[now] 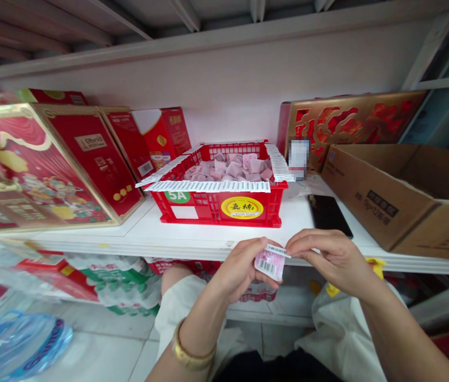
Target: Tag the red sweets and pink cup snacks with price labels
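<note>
My left hand (244, 268) is closed round a small pink packet (271, 263) that bears a barcode. A white barcode label strip (276, 250) lies across the packet's top edge, its right end pinched between the fingertips of my right hand (324, 254). Beyond my hands, a red plastic crate (218, 209) on the white shelf holds several pink packets (235, 168). Rows of barcode labels (208, 186) hang along the crate's front, left and right rims.
Red and gold gift boxes (85, 159) stand at the left of the shelf (208, 239). A black phone (329, 215) lies right of the crate, beside an open cardboard box (403, 207). Bottled drinks (129, 281) are below; a large water bottle (29, 345) is on the floor.
</note>
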A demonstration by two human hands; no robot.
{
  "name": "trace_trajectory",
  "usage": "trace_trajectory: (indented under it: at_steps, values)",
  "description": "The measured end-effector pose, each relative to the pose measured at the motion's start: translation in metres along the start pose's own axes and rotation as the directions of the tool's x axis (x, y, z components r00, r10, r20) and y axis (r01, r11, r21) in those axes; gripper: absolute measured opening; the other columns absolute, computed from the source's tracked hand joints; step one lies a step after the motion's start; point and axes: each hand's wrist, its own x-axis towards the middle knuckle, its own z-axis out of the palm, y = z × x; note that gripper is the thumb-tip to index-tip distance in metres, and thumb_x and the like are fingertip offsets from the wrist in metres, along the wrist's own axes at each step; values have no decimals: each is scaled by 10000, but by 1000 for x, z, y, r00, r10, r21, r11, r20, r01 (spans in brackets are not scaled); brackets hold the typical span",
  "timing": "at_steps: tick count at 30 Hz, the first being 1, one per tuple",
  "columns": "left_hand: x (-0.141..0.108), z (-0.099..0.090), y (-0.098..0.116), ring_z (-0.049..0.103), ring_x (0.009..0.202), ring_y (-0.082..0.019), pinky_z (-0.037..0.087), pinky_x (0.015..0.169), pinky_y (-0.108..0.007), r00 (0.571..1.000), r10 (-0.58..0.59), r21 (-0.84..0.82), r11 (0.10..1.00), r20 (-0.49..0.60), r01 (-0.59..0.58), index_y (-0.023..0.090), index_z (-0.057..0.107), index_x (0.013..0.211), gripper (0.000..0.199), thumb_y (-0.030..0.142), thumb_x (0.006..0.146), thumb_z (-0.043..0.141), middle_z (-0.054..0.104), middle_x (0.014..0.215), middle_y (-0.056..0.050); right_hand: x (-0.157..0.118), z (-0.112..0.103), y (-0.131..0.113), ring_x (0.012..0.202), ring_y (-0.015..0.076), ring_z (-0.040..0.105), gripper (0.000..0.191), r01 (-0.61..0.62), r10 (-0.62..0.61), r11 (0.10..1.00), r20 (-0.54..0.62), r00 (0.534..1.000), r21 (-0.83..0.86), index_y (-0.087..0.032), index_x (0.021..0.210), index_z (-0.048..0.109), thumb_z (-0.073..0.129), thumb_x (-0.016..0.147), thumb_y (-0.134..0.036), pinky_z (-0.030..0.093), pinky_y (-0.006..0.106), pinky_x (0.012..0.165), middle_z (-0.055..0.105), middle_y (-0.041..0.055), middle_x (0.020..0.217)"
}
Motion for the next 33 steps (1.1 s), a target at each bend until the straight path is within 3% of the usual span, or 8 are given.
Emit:
trace_trajectory:
  at_steps: [7,17,20,22,24,26,29,33]
  values:
    - [1,2,2,597,522,-125,534,437,-229,1000,-10,72,997,-8,11,113,693,854,336,420,721,720,638,672,-41,4,-8,-4,762,115,683,182,42,-36,997,103,994,-65,-216,907,701,546,904,-119,530,195,674,714,35,849]
    - [0,3,3,586,511,-98,522,434,-195,999,16,118,993,-35,-12,113,677,871,322,393,720,727,627,662,-14,4,-10,-3,752,99,664,203,74,-61,991,115,992,-114,-203,901,690,518,910,-95,507,180,670,698,34,844]
    - [1,3,1,588,509,-102,525,447,-203,995,79,121,990,-68,-70,111,673,904,330,394,741,714,631,659,-14,0,-8,-1,783,121,650,153,14,-10,993,34,999,-117,-218,950,694,572,893,-144,507,215,697,690,39,876]
    - [2,4,-3,589,517,-108,531,458,-217,989,115,121,987,-88,-103,112,670,914,340,406,748,707,625,648,-9,-5,-1,1,788,135,637,152,-98,92,993,-94,991,-72,-225,1011,677,608,879,-196,507,239,712,681,38,875]
    - [5,6,-7,587,535,-112,541,480,-232,981,151,126,983,-124,-135,116,670,910,336,412,754,700,619,646,-5,-10,11,3,758,140,620,194,-225,230,973,-229,946,48,-223,1061,645,621,872,-262,509,249,691,662,33,846]
    - [7,8,-11,597,583,-120,547,508,-242,967,196,140,975,-160,-175,123,677,909,326,411,757,691,642,700,-17,-13,26,6,707,140,600,234,-321,370,925,-292,882,203,-212,1051,623,637,852,-335,506,250,642,639,25,803]
    - [12,11,-16,624,689,-150,546,542,-247,958,237,137,967,-163,-216,133,690,930,315,396,757,672,683,833,-50,-13,45,9,636,132,562,263,-428,526,837,-282,802,341,-197,948,612,677,800,-404,476,245,575,614,15,742]
    - [15,12,-21,617,688,-153,537,555,-256,963,219,135,971,-158,-198,134,697,961,302,343,748,655,690,833,-51,-11,52,12,560,110,484,235,-484,607,782,-301,735,393,-193,825,602,690,768,-403,415,231,519,580,-5,666]
